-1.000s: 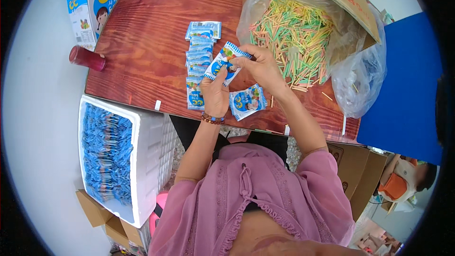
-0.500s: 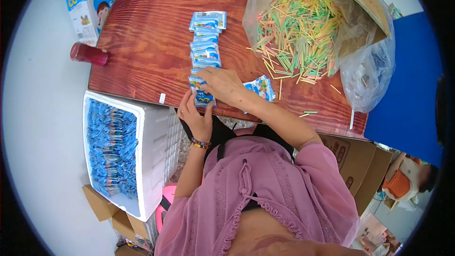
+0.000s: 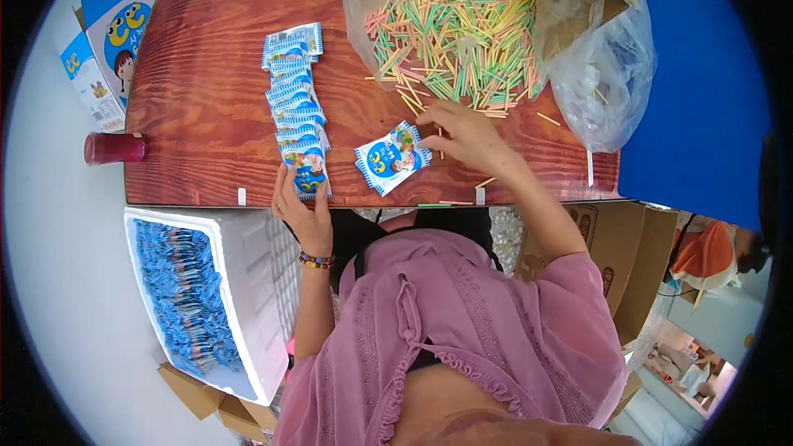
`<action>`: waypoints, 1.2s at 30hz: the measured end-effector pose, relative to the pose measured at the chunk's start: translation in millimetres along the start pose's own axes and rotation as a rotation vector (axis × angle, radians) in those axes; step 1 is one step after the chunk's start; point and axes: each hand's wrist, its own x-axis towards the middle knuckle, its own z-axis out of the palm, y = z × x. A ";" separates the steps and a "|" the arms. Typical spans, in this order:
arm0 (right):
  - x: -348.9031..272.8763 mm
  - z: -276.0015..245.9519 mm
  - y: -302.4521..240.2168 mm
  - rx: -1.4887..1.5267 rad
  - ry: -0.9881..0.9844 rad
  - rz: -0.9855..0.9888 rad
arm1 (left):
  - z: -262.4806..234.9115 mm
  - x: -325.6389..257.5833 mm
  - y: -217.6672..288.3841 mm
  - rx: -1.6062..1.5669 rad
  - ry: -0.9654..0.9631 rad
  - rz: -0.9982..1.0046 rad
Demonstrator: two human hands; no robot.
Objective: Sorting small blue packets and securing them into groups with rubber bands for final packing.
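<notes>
A row of small blue-and-white snack packets (image 3: 296,107) lies overlapping on the red-brown wooden table (image 3: 198,132). At its near end my left hand (image 3: 304,219) holds the last packet (image 3: 309,172) between thumb and fingers, one on each side. To the right lie a few loose packets (image 3: 388,158), stacked unevenly. My right hand (image 3: 469,139) is at their right edge, fingers apart, the fingertips touching or just beside the top packet. Beyond that hand, a clear plastic bag (image 3: 363,12) spills a heap of thin yellow, green and pink sticks (image 3: 467,41).
A white foam box (image 3: 252,306) full of blue packets (image 3: 186,297) stands below the table's left edge. A red jar (image 3: 116,148) and printed cartons (image 3: 120,37) are at the left. Stray sticks (image 3: 548,119) lie near the bag, and a blue panel (image 3: 686,99) stands at right.
My right hand has left the row and moved right to the loose packets. My left hand stays at the row's near end. The view has shifted, so the table items appear farther left.
</notes>
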 end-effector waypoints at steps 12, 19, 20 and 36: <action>8.7 22.3 -5.4 0.095 0.157 0.316 | -9.6 7.1 35.4 -0.038 0.072 0.109; 10.7 4.7 -2.4 0.772 0.125 0.257 | 28.0 49.5 89.8 -0.542 -0.179 -0.087; 11.3 2.8 -5.8 0.841 0.123 0.303 | 31.0 53.3 90.0 -0.806 -0.318 -0.275; 3.4 26.8 10.2 0.923 0.314 0.354 | 56.7 55.7 110.1 -1.236 -0.295 -0.603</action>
